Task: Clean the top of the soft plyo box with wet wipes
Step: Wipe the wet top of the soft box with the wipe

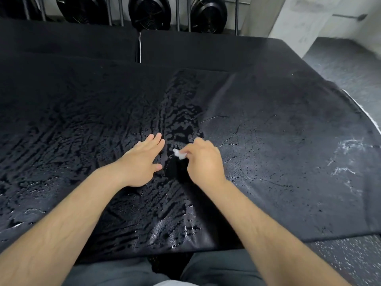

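Left hand point(142, 159): flat, fingers straight, mid-frame on the box top point(268, 151)
Right hand point(203, 159): pinches a wipe point(179, 154)

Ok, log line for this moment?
left hand: open, on plyo box | right hand: pinching wet wipe | surface: wet streaks left and centre, right part looks dry

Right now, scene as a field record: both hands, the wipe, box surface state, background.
left hand: flat, fingers straight, resting on the plyo box top
right hand: pinches a bunched white wet wipe at the surface, mid-box
wet area: streaks and beads across left and centre
dry-looking area: right part, dull, with white scuff marks
behind: three black fans
floor: grey, speckled, at right
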The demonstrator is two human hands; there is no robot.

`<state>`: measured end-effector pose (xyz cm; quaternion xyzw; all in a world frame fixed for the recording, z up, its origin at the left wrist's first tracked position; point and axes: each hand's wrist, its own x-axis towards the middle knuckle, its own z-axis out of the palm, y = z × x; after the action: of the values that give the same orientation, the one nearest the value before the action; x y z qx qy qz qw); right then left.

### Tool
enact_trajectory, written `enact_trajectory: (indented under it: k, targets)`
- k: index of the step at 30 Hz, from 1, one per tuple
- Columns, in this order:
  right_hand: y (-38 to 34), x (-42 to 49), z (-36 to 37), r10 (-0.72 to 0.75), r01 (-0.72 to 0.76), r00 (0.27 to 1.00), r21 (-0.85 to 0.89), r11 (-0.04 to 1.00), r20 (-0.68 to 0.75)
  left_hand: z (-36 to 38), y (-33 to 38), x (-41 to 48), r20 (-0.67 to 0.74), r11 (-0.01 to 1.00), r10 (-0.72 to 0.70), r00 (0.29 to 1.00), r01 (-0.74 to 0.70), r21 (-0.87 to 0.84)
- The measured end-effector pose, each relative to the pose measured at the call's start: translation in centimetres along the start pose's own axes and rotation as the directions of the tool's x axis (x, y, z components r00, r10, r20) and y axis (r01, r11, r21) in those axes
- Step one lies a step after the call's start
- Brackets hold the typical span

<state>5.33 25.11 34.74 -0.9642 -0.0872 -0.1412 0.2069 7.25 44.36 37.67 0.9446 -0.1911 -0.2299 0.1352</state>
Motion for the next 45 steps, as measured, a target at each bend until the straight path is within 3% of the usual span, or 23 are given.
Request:
enact_trajectory:
  k: [3,5,7,9,14,20,26,31,37,45]
  targets:
    - [0.8,1.3,0.2,0.105,-0.104,0.993,0.015,0.994,-0.06,0.5,0.2,-1.0,0.043,0.998,0.024,0.999,-0.022,-0.053]
    - [-0.5,-0.8,0.4,0.024,-0.022,0.998,0.041,0.999,-0.063,1.1,0.3,-1.9,0.124,0.995,0.072,0.99,-0.062,-0.082]
    - [-1.7,-3.3,0.1,-0.115,0.114,0.993,0.045,0.992,0.021,1.9,0.2,-2.6,0.156,0.989,0.104,0.982,-0.086,-0.118]
    - [-0.7,-2.8,-0.4,-0.164,0.164,0.985,0.003,0.986,0.046,2.3,0.1,-2.6,0.12,0.986,0.123,0.985,-0.108,-0.127]
    - [2.0,0.6,-0.6,0.12,-0.119,0.991,0.022,0.993,-0.052,2.6,-0.2,-2.4,0.098,0.983,0.129,0.987,-0.115,-0.14]
    - [-0.4,-3.5,-0.1,-0.101,0.102,0.995,0.091,0.991,-0.016,2.8,0.0,-2.5,0.089,0.988,0.113,0.99,-0.102,-0.12]
    - [1.2,-2.8,-0.8,0.028,-0.026,0.999,0.101,0.995,-0.026,2.7,0.2,-2.8,0.071,0.988,0.111,0.991,-0.103,-0.112]
    - [-0.1,-5.3,-1.0,-0.134,0.125,0.991,0.199,0.972,0.029,3.4,0.1,-3.2,0.029,0.988,0.103,0.994,-0.099,-0.12]
    - [0.9,-4.4,-1.8,-0.062,0.05,0.996,0.184,0.982,0.057,3.0,0.2,-3.4,0.041,0.992,0.1,0.994,-0.096,-0.082]
    - [-1.5,-7.1,-0.8,-0.122,0.099,0.99,0.267,0.959,0.069,3.6,0.6,-3.9,0.009,0.993,0.095,0.995,-0.094,-0.073]
